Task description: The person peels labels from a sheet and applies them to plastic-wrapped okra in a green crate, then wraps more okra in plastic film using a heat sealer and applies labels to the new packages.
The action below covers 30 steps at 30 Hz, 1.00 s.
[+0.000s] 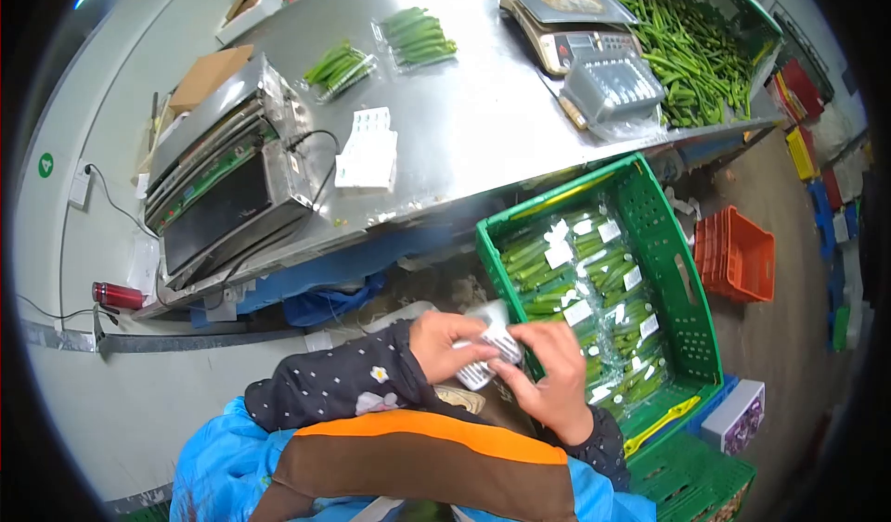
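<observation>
Label sheet (pixel 475 375) sits between both hands, fingertips closed on it: left hand (pixel 440 348) pinching one side, right hand (pixel 554 372) thumb and finger the other. Upper part's blurred. Should handle near weightless, limp, easy to crease; best held by edges, off any adhesive. Looks like thin paper, white, dark print, bent. Right of the right fingers: green crate (pixel 657 208), rigid perforated plastic, glossy clear packs of ridged slender pods (pixel 531 269).
</observation>
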Each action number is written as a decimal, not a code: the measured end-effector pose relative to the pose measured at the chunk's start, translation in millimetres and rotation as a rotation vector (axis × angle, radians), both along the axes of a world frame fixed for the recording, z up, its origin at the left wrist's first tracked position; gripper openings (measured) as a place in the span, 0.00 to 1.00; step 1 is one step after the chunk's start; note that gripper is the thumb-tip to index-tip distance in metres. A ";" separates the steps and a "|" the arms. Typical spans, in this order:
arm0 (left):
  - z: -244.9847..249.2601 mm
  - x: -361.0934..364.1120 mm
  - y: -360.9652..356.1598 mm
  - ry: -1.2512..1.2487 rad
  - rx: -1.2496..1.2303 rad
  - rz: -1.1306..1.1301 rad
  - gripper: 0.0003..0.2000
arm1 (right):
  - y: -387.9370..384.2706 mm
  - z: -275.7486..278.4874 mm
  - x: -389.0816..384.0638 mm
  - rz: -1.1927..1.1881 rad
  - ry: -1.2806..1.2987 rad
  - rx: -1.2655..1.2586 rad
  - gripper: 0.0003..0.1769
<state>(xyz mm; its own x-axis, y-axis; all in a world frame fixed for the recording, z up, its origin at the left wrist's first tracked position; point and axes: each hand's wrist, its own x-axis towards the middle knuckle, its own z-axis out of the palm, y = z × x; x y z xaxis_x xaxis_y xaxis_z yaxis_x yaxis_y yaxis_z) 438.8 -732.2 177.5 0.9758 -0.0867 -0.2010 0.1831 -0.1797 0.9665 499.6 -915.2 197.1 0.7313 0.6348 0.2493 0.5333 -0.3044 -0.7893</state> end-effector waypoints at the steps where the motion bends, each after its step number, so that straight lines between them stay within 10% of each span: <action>1: 0.6 4.0 1.4 -0.136 0.088 -0.059 0.08 | 3.0 -6.6 -2.7 -0.039 0.016 0.055 0.14; 4: 11.2 18.1 2.3 -0.608 0.385 -0.054 0.07 | -7.4 -12.7 -6.4 -0.119 0.414 0.102 0.11; 8: 6.5 28.7 -2.7 -0.632 0.185 -0.220 0.06 | -16.1 -10.8 -7.8 -0.106 0.491 0.145 0.07; 9: 1.6 17.2 -5.8 -0.275 0.082 -0.202 0.06 | -20.3 -5.4 -8.1 -0.121 0.504 0.125 0.07; 14: -1.4 20.1 -19.1 -0.191 0.226 -0.227 0.05 | -39.2 -29.4 -24.3 -0.238 0.513 0.259 0.06; 20: 2.0 27.7 -52.5 0.261 -0.049 -0.099 0.19 | -78.3 -57.2 -9.8 -0.441 0.283 0.239 0.02; 21: -17.3 24.6 -50.1 0.276 -0.193 -0.211 0.14 | -100.6 -56.2 5.6 -0.561 0.554 0.299 0.03; 25: -1.9 38.5 -46.7 0.279 -0.143 -0.375 0.05 | -225.1 -78.4 56.3 -0.194 0.080 -0.416 0.02; 30: 11.1 38.7 -50.3 0.634 -0.377 -0.489 0.24 | -303.4 -146.8 17.4 0.270 0.029 -1.148 0.04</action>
